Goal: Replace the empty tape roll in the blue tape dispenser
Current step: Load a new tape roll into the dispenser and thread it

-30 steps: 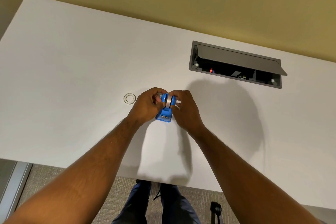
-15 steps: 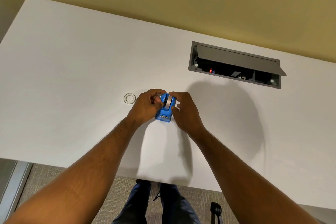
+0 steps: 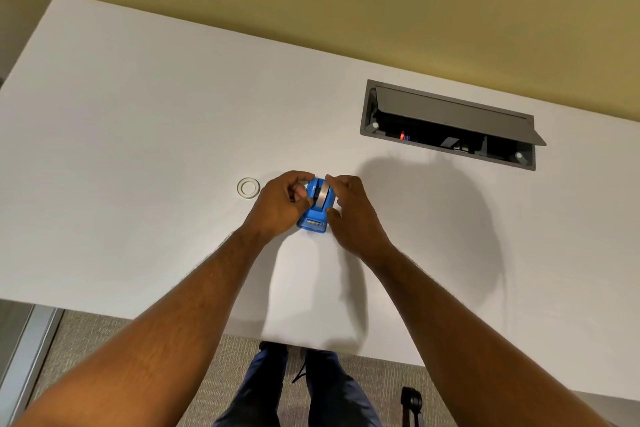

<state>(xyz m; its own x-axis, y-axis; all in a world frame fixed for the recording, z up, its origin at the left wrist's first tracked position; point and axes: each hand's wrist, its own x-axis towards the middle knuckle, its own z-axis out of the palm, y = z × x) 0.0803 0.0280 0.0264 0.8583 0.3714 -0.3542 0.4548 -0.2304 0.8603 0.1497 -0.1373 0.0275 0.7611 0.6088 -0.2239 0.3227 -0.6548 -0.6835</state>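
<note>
The blue tape dispenser point(image 3: 316, 215) stands on the white table point(image 3: 138, 149) between my hands, cutter end toward me. A grey-white tape roll point(image 3: 324, 197) sits upright in its top. My left hand point(image 3: 282, 204) curls around the dispenser's left side, thumb and fingers pinching near the roll's hub. My right hand point(image 3: 349, 208) touches the right side, its fingertips at the roll's top edge and its thumb on the dispenser's base. A small clear ring, the empty tape core point(image 3: 248, 188), lies flat on the table just left of my left hand.
A grey cable hatch point(image 3: 446, 125) with its lid tilted open is set into the table at the back right. The table's near edge runs close below my forearms, with carpet, my legs and a dark chair part beneath.
My hands have shifted slightly on the dispenser: the right fingers have drawn back a little from the roll's top. The dispenser and the empty core have stayed in place.
</note>
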